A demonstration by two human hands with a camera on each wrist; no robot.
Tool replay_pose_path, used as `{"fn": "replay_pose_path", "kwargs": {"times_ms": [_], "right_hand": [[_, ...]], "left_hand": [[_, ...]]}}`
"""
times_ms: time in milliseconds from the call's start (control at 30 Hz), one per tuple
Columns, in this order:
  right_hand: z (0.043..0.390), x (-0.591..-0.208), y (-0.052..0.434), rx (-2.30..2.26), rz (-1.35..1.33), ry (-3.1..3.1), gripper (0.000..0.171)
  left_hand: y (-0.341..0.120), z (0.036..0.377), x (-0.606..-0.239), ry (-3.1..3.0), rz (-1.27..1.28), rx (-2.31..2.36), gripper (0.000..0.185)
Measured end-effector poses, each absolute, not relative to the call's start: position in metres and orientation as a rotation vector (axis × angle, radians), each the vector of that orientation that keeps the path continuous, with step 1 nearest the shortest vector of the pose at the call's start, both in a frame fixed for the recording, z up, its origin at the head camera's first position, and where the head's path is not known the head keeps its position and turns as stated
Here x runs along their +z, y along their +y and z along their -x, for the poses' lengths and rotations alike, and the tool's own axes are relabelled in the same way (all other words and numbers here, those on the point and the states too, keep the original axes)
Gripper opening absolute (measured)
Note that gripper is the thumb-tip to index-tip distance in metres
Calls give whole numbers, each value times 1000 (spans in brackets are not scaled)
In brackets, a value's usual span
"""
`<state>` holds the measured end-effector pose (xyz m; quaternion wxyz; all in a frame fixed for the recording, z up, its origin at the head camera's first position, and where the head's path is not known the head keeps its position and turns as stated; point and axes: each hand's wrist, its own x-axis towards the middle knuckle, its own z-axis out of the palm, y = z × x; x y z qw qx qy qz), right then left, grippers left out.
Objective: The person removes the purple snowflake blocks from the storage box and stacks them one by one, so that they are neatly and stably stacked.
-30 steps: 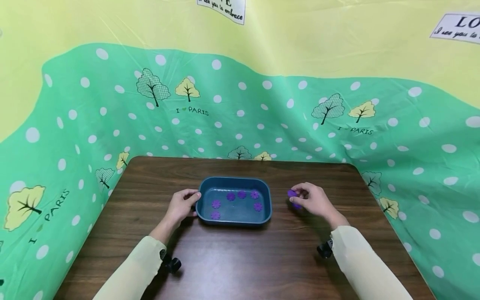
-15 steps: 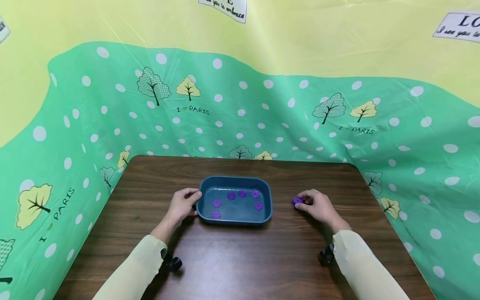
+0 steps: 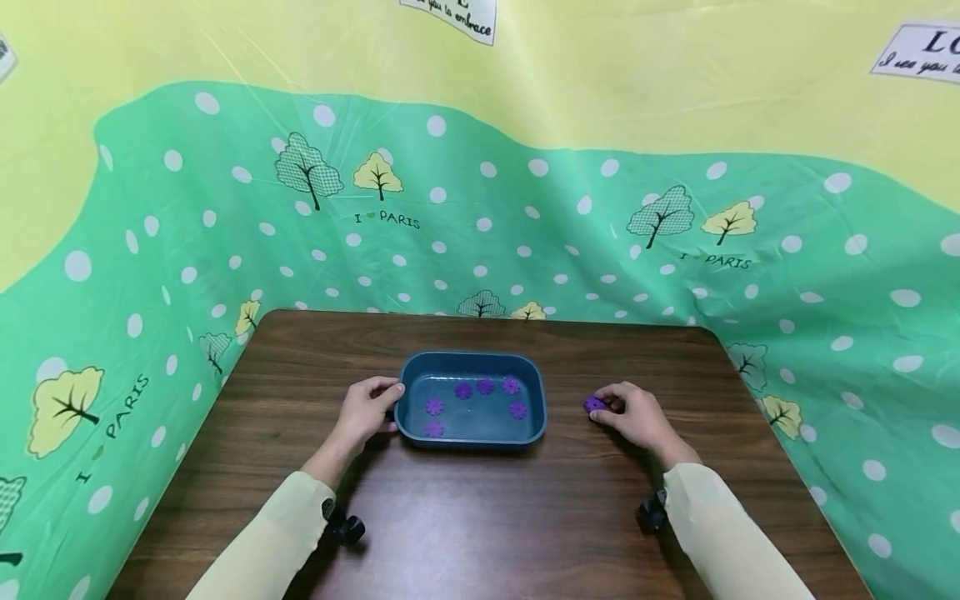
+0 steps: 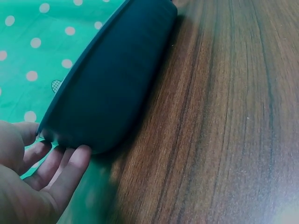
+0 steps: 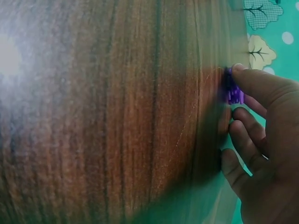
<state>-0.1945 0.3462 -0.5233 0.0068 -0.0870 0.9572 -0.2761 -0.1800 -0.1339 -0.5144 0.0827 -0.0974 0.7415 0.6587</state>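
A dark blue rectangular tray (image 3: pixel 468 432) sits on the table, with several purple flower-shaped discs (image 3: pixel 484 387) lying flat in it. My left hand (image 3: pixel 365 408) grips the tray's left end, thumb on the rim and fingers against the outer wall, as the left wrist view shows at the tray's side (image 4: pixel 112 88). To the right of the tray, my right hand (image 3: pixel 633 414) pinches purple toothed pieces (image 3: pixel 595 404) between thumb and index finger, low at the tabletop. In the right wrist view these purple pieces (image 5: pixel 235 88) look stacked or joined; their number is unclear.
The brown wood-grain table (image 3: pixel 480 525) ends at a back edge, behind which hangs a green and yellow printed cloth (image 3: pixel 480 192). A black wrist camera (image 3: pixel 349 530) hangs by the left sleeve, another black camera (image 3: pixel 651 512) by the right.
My right hand has come slightly toward me and to the right, and the purple pieces in it have turned from upright to flatter. The left hand stays on the tray.
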Motion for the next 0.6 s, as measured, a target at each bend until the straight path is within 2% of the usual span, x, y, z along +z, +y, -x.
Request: {"fn": "replay_pose_path", "kwargs": {"times_ms": [600], "right_hand": [[199,-511,342,-876,327,2979,36]], "left_hand": [[-135,181,-517,2205,288,1966,34]]}}
